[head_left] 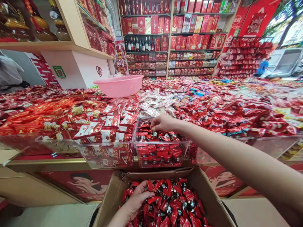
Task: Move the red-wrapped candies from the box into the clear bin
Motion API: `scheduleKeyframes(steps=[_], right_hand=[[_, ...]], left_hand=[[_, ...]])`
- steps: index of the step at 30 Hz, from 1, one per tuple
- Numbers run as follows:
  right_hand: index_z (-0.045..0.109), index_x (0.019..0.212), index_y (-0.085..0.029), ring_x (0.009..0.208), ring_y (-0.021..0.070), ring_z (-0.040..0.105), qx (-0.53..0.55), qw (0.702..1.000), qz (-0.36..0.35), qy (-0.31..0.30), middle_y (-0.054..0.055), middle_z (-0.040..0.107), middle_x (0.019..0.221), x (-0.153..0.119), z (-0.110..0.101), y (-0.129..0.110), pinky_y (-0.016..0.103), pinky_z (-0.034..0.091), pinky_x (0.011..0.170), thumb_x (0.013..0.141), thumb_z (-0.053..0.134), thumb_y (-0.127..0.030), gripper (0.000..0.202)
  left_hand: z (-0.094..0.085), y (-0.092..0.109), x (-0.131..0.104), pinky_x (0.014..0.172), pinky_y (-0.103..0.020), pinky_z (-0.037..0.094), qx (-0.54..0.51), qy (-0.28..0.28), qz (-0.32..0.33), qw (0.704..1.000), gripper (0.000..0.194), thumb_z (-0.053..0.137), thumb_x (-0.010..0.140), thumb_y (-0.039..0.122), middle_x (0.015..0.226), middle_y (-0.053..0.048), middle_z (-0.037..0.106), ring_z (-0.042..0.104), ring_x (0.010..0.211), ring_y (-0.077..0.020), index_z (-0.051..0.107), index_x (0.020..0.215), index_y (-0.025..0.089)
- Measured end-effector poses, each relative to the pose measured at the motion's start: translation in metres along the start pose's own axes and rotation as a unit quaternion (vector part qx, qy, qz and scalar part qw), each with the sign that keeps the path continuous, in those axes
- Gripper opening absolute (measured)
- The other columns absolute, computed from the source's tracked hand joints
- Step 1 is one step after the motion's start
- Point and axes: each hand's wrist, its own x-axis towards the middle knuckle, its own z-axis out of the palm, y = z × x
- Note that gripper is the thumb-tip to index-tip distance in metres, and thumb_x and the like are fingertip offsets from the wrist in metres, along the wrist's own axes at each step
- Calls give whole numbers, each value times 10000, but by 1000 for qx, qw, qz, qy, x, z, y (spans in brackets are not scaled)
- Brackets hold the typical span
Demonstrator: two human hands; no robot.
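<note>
My right hand reaches over a clear plastic bin of red-and-black wrapped candies, its thumb and fingertips pinched on one candy at the top of the pile. Below, my left hand rests in an open cardboard box filled with the same kind of candies. Its thumb and fingers curve around a red candy at the left part of the pile.
Left of the bin stands another clear bin of red-and-white packets. White packets lie behind, with a pink basket at the back left. More candy piles spread right. Shelves of bottles and boxes stand behind.
</note>
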Motion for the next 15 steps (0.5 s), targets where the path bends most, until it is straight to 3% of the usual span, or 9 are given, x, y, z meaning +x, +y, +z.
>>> scheduleKeyframes(steps=[2,6,10,15], right_hand=[[598,750,-150,562,81,507,-29,999,-3,-13,-7,607,655,11,13,0,175,366,502,653,558,-213,123],[595,738,-146,595,102,519,-68,997,-17,19,13,615,681,16,28,-3,184,363,516,621,587,-202,130],[584,788,-152,671,118,526,-105,992,-44,55,25,619,758,11,29,-3,191,360,568,635,559,-167,155],[611,716,-153,642,121,531,-144,984,-80,62,23,622,702,2,26,-3,199,354,578,659,505,-152,121]], left_hand=[[-2,-2,2,569,-180,374,-1,7,11,1000,232,646,517,124,656,31,594,515,600,-99,580,737,158],[-5,-4,3,574,-186,375,-1,6,12,1000,225,634,518,115,655,27,601,521,617,-109,585,733,160],[-2,-1,2,619,-196,382,-1,1,14,1000,238,620,522,107,668,25,614,533,651,-119,594,751,165],[2,2,0,615,-198,382,14,-6,11,1000,221,621,523,112,644,32,610,533,631,-118,601,735,170]])
